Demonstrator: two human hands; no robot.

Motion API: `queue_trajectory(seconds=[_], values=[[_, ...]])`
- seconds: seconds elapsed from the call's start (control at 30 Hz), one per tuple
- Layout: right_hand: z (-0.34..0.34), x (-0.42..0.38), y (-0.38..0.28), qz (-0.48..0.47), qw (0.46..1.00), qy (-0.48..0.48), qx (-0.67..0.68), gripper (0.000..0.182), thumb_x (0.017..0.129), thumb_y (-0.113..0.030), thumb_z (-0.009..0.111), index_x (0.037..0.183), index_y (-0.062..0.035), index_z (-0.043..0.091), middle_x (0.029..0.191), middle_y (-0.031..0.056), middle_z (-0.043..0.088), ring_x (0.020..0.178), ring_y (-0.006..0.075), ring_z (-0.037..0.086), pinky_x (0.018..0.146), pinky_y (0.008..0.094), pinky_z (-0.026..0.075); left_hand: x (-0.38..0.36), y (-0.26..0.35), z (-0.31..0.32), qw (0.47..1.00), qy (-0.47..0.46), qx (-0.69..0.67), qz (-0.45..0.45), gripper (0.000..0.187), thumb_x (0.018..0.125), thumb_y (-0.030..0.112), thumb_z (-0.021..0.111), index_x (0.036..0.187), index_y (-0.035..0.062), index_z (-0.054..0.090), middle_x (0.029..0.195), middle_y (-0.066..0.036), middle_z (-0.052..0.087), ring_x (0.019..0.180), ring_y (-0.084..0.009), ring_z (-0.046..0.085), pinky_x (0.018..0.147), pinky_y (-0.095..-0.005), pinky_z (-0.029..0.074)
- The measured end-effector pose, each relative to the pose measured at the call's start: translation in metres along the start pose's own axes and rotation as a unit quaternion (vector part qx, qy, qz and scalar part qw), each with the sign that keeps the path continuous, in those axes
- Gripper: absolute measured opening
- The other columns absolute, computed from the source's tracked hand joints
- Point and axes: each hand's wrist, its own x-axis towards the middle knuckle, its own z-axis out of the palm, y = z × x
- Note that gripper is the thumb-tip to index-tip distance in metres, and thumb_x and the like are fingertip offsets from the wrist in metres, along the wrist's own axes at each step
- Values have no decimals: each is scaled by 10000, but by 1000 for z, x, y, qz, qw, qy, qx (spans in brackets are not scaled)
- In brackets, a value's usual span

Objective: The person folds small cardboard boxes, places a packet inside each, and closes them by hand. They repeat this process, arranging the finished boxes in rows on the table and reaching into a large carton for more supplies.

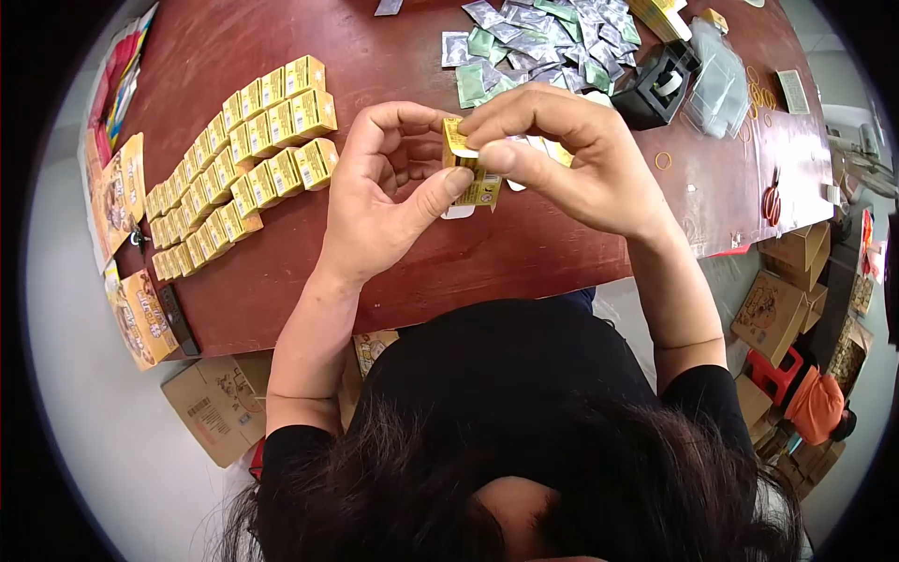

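Note:
Between my two hands is a small yellow carton [485, 192], held above the table with a white flap showing at its lower end. My left hand [389, 192] grips its left side, thumb across the front and fingers curled behind. From the right, my right hand [576, 155] has its thumb and fingertips at the carton's top edge. Part of the carton is hidden by the fingers. To the left, several yellow cartons [253, 136] of the same kind stand in rows. Beyond my hands lies a heap of green and silver sachets [552, 47].
A black tape dispenser [655, 84] and a clear plastic bag [716, 89] sit at the right. Near the right edge are red scissors [772, 206] and several rubber bands [763, 96]. Cardboard boxes [773, 314] and a person in orange [815, 407] are beyond the table [524, 248].

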Motion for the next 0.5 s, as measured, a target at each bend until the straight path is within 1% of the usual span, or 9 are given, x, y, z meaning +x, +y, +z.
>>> queue_trajectory(seconds=[0.07, 0.1, 0.17, 0.27, 0.3, 0.33, 0.4, 0.43, 0.5], values=[[6, 1, -3, 39, 999, 21, -13, 194, 910, -82, 764, 1067, 16, 708, 1060, 82, 712, 966, 143, 686, 866, 293, 570, 1, -2, 1, 1000, 7, -10, -6, 460, 909, 84, 774, 1263, 9, 490, 1203, -117, 635, 1081, -178, 656, 937, -318, 564], [8, 2, -7, 41, 999, 22, -15, 194, 910, -82, 764, 1067, 16, 708, 1060, 82, 712, 966, 143, 686, 866, 293, 570, 1, -3, 2, 1000, 15, -19, -12, 459, 909, 83, 773, 1264, 11, 490, 1203, -116, 635, 1083, -176, 654, 938, -318, 564], [8, 5, -14, 107, 992, 67, -18, 166, 933, -76, 733, 1070, 14, 709, 1051, 67, 708, 960, 128, 683, 850, 286, 574, 1, -3, 1, 1000, 11, -16, -11, 463, 906, 86, 777, 1262, 11, 490, 1205, -117, 635, 1087, -176, 652, 936, -319, 566], [1, 7, -3, 116, 992, 47, 2, 175, 945, -78, 716, 1099, 5, 709, 1066, 57, 711, 961, 121, 684, 842, 285, 575, 3, -2, 0, 1000, 8, -16, -11, 471, 901, 94, 784, 1259, 13, 490, 1208, -120, 635, 1095, -177, 651, 933, -320, 570], [1, 7, -1, 83, 996, 32, 9, 203, 941, -77, 719, 1130, -3, 705, 1069, 70, 719, 982, 127, 685, 849, 284, 577, 4, -1, -1, 1000, 8, -21, -11, 474, 899, 99, 787, 1257, 13, 489, 1211, -122, 635, 1100, -180, 650, 933, -322, 572], [-1, 6, 3, 82, 996, 31, 10, 203, 941, -77, 719, 1130, -3, 705, 1069, 70, 719, 982, 127, 685, 849, 284, 577, 4, -2, -2, 1000, 10, -21, -11, 474, 899, 99, 787, 1257, 13, 489, 1211, -122, 635, 1100, -180, 650, 933, -322, 572], [-6, 5, 11, -13, 1000, -10, -13, 236, 930, -80, 735, 1149, -2, 694, 1136, 97, 708, 1018, 145, 687, 852, 284, 587, 4, -4, -4, 1000, 10, -14, -10, 470, 903, 104, 783, 1256, 15, 486, 1210, -126, 635, 1107, -187, 653, 938, -326, 573], [-5, 5, 9, -12, 1000, -12, -13, 236, 930, -80, 735, 1149, -2, 694, 1136, 97, 708, 1018, 145, 687, 852, 284, 587, 4, -4, -4, 1000, 11, -15, -11, 470, 903, 104, 783, 1256, 15, 486, 1210, -126, 635, 1107, -187, 653, 938, -326, 573], [0, 5, 0, 48, 999, 8, -20, 263, 913, -87, 759, 1154, -9, 693, 1213, 119, 681, 1089, 179, 673, 887, 311, 591, 5, -3, -4, 1000, 9, -26, -13, 463, 910, 103, 776, 1258, 14, 485, 1214, -133, 631, 1118, -197, 654, 942, -330, 573]])
